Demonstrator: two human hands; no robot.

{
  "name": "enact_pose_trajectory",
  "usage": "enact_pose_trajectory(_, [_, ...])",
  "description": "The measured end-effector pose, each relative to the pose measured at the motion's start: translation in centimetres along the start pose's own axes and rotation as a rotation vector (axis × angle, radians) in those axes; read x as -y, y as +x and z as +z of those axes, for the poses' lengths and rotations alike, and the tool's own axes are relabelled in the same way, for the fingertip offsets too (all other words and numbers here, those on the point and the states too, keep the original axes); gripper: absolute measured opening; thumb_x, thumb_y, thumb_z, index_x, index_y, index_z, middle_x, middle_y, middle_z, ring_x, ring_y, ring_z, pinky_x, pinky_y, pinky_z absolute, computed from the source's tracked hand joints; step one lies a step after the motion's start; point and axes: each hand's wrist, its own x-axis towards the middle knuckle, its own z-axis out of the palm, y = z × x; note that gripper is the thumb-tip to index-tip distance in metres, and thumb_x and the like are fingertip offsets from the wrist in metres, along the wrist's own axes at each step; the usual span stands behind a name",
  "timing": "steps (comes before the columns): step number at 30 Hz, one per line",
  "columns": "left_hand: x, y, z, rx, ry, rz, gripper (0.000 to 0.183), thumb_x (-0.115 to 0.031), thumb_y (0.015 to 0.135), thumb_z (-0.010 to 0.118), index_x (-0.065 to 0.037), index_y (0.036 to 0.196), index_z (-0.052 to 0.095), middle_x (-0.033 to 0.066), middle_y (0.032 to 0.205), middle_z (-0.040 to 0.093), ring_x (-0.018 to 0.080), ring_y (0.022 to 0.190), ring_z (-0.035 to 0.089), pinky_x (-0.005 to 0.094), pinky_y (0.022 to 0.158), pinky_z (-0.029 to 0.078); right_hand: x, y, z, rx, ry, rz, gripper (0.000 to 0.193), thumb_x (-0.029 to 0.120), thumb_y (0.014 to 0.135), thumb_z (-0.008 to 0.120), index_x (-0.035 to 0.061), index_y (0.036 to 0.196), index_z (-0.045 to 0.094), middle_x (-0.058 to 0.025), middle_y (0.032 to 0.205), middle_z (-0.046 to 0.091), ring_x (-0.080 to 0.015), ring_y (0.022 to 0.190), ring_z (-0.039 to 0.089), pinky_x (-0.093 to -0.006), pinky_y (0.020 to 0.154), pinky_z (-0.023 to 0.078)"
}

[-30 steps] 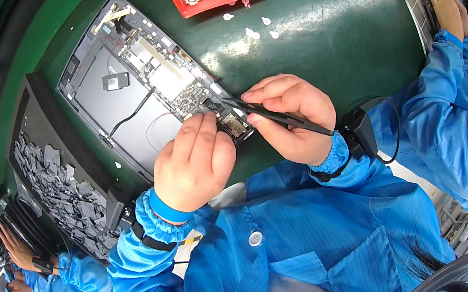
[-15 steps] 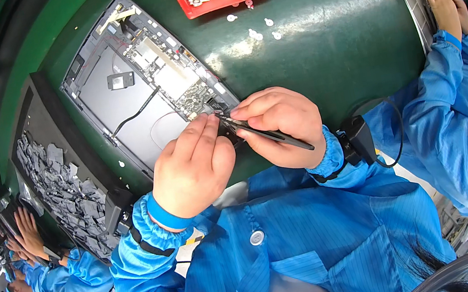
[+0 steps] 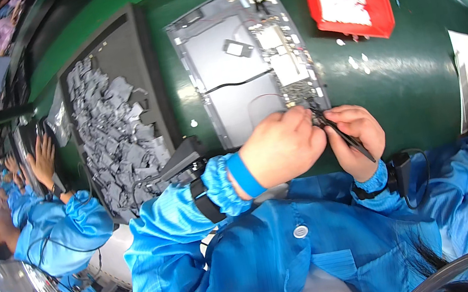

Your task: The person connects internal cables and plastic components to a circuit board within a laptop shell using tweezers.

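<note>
An opened laptop base [image 3: 225, 110] lies in front of me, with a circuit board [image 3: 286, 69] along its right side and a black cable [image 3: 239, 82] crossing its grey shell. A small dark square part [image 3: 237, 48] rests loose on the shell. At the near right corner, my right hand [image 3: 359, 134] grips dark tweezers [image 3: 356, 144], tips pointing into the corner. Beside it my left hand [image 3: 284, 149] is closed, fingertips pinched together near the tweezer tips. Whatever is between those fingertips is hidden. A blue band [image 3: 244, 175] circles my left wrist.
A dark tray [image 3: 149, 67] heaped with small grey pieces [image 3: 114, 135] stands left of the laptop. At the back right is a red bin [image 3: 380, 4] of small white parts, several lying loose beside it. Co-workers' hands [image 3: 43, 159] show at both sides.
My view has swung left, so the laptop, tray and red bin appear farther right and turned. Both hands stay at the laptop's near corner, and the tweezers remain in my right hand.
</note>
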Motion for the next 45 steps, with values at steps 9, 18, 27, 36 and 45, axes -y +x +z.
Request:
enact_pose_trajectory(9, [5.1, -1.4, -5.9, -0.056, 0.178, -0.501, 0.021, -0.001, 0.069, 0.056, -0.007, 0.088, 0.062, 0.0118, 0.089, 0.063, 0.0295, 0.084, 0.061, 0.0373, 0.07, 0.051, -0.4, -1.6, 0.1, -0.138, 0.3, 0.293, 0.029, -0.015, 0.073, 0.062, 0.0008, 0.09, 0.045, -0.0218, 0.103, 0.061, -0.0298, 0.1, 0.061, -0.0391, 0.086, 0.049])
enact_pose_trajectory(18, [19.0, -11.3, -9.4, 0.154, 0.345, -1.063, 0.048, -0.03, 0.061, 0.079, 0.005, 0.091, 0.066, 0.0245, 0.089, 0.064, 0.0367, 0.085, 0.063, 0.0402, 0.077, 0.05, -1.0, 2.0, 3.6, -0.091, 0.68, 0.58, 0.023, -0.007, 0.081, 0.062, 0.0042, 0.096, 0.051, -0.0134, 0.123, 0.048, -0.0169, 0.108, 0.05, -0.0304, 0.093, 0.041])
enact_pose_trajectory(27, [17.2, -11.2, -10.3, -0.005, 0.549, -0.932, 0.011, -0.007, 0.079, 0.056, -0.001, 0.087, 0.061, 0.0217, 0.074, 0.062, 0.0401, 0.068, 0.061, 0.0475, 0.062, 0.049, 0.1, 3.4, 2.5, -0.168, 0.647, 0.54, 0.021, -0.007, 0.081, 0.062, 0.0008, 0.097, 0.051, -0.012, 0.109, 0.055, -0.0163, 0.101, 0.055, -0.0288, 0.088, 0.046])
enact_pose_trajectory(36, [14.7, -6.4, -13.7, -0.563, -0.222, -0.972, 0.016, 0.001, 0.089, 0.051, 0.002, 0.103, 0.059, 0.0065, 0.095, 0.061, 0.0099, 0.083, 0.059, 0.0256, 0.068, 0.055, -2.4, 7.3, 5.3, -0.19, 0.26, 0.354, 0.02, -0.003, 0.077, 0.068, -0.0028, 0.094, 0.058, -0.0096, 0.09, 0.062, -0.0158, 0.085, 0.063, -0.0275, 0.075, 0.05])
enact_pose_trajectory(45, [10.4, 2.0, -2.7, -0.13, -0.024, -0.246, 0.019, 0.002, 0.069, 0.07, -0.002, 0.086, 0.063, 0.0124, 0.084, 0.061, 0.0312, 0.089, 0.063, 0.0356, 0.074, 0.053, -2.9, 7.1, 5.1, -0.185, -0.013, 0.159, 0.021, -0.001, 0.071, 0.071, -0.0018, 0.087, 0.06, -0.0152, 0.089, 0.064, -0.0289, 0.081, 0.063, -0.0345, 0.07, 0.05])
